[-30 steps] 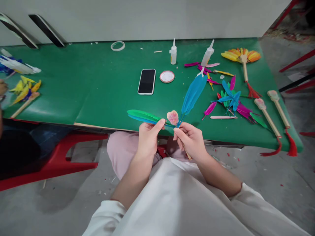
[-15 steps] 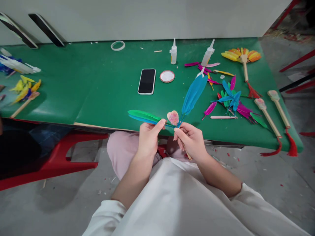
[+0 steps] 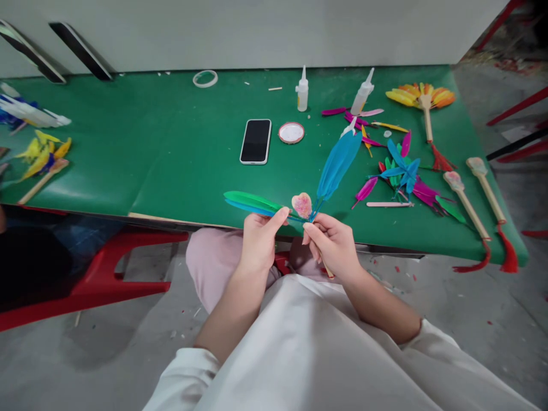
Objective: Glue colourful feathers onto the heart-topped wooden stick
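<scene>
Near the table's front edge, my right hand (image 3: pixel 336 245) is closed around a wooden fan handle (image 3: pixel 328 270). A heart-shaped pink-speckled head (image 3: pixel 302 205) tops the handle. Blue feathers (image 3: pixel 338 165) slant up to the right, their quills meeting at the base of the heart. My left hand (image 3: pixel 262 237) pinches a green feather (image 3: pixel 252 200), with a blue feather just under it, both pointing left. Their quill ends reach the same spot beneath the heart. Whether any quill is glued there I cannot tell.
On the green table (image 3: pixel 192 154) lie a phone (image 3: pixel 256 141), a round lid (image 3: pixel 291 133), glue bottles (image 3: pixel 302 94) and a tape ring (image 3: pixel 205 79). Loose feathers (image 3: pixel 402 171), a finished yellow-orange fan (image 3: pixel 426 108) and two tasselled handles (image 3: pixel 468 208) are at right. A red stool (image 3: pixel 94 274) stands left.
</scene>
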A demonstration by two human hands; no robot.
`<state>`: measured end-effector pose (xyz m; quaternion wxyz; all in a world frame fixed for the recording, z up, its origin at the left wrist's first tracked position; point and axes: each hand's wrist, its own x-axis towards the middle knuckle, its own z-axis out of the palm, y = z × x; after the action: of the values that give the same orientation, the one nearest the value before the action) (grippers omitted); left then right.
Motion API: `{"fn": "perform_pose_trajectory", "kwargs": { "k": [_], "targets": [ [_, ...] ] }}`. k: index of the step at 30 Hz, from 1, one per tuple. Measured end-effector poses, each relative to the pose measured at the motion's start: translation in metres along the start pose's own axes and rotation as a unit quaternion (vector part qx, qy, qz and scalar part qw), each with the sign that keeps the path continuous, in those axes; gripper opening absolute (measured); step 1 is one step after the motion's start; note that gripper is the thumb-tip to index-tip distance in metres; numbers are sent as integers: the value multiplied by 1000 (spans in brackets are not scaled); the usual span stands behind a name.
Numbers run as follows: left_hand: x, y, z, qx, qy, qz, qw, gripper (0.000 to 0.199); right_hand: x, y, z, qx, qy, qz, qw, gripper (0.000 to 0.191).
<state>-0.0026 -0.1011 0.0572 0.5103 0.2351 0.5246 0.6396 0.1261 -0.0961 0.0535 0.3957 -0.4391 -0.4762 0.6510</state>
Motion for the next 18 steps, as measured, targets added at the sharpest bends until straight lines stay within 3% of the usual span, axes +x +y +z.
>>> {"fn": "perform_pose_trajectory", "kwargs": {
  "k": [18],
  "targets": [
    [1, 0, -3, 16, 2, -1, 1000, 18, 1, 2, 0, 16, -5, 19, 1000, 25]
  ]
}}
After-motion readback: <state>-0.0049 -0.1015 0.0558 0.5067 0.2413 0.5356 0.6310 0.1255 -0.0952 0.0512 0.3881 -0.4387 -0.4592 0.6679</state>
